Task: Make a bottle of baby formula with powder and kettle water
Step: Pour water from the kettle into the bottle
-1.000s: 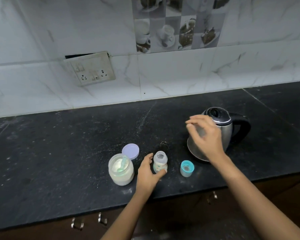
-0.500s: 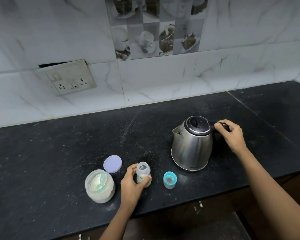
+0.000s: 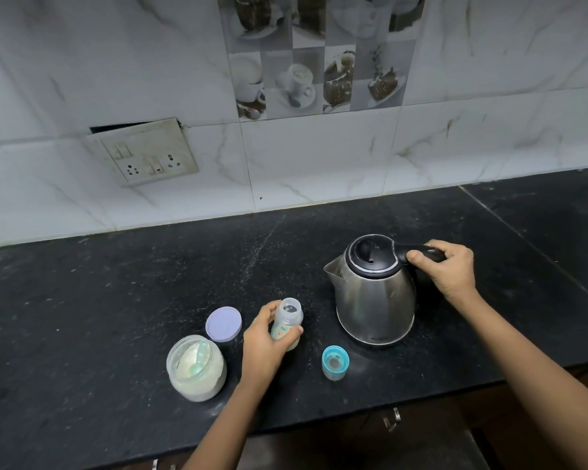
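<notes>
A small clear baby bottle [image 3: 287, 317] with no top stands on the black counter [image 3: 116, 300], tilted slightly, and my left hand [image 3: 267, 340] grips its lower body. To the right stands a steel kettle [image 3: 374, 293] with a black lid, spout pointing left. My right hand [image 3: 447, 268] is curled round its black handle. An open jar of white powder [image 3: 196, 368] with a pale scoop inside sits left of the bottle. Its lilac lid [image 3: 223, 323] lies just behind it. The bottle's teal cap [image 3: 335, 361] stands between bottle and kettle, near the counter's front edge.
A tiled wall with a loose switch and socket plate [image 3: 150, 156] rises behind the counter. Cabinet fronts with metal handles [image 3: 392, 418] run below the counter's front edge. A seam crosses the counter at the right.
My right hand went from hovering in front of the kettle to gripping its handle. My left hand closed round the bottle. The view shifted so everything sits lower and more to the left.
</notes>
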A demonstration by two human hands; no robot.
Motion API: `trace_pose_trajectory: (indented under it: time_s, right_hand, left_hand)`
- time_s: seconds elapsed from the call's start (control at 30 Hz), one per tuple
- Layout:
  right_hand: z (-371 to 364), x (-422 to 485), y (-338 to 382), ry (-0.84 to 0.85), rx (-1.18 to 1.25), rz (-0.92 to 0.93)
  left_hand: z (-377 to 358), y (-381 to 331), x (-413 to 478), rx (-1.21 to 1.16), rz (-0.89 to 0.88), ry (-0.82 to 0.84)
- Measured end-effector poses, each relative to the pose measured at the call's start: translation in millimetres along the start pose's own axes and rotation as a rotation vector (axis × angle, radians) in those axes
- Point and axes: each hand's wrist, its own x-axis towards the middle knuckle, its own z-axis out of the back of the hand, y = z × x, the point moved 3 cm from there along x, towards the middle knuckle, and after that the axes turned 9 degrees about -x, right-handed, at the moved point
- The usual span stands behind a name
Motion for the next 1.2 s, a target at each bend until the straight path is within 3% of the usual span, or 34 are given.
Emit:
trace_pose_trajectory:
  time_s: [0.83,1.2]
  right_hand:
    - [-73,12,113,0.309,-0.476,0.395]
    - [-87,5,130,0.343,-0.532,0.424]
  left_hand:
    - [24,-1,6,0.134,0.059,-0.088]
    - [31,6,-3,0.135,0.077,-0.108]
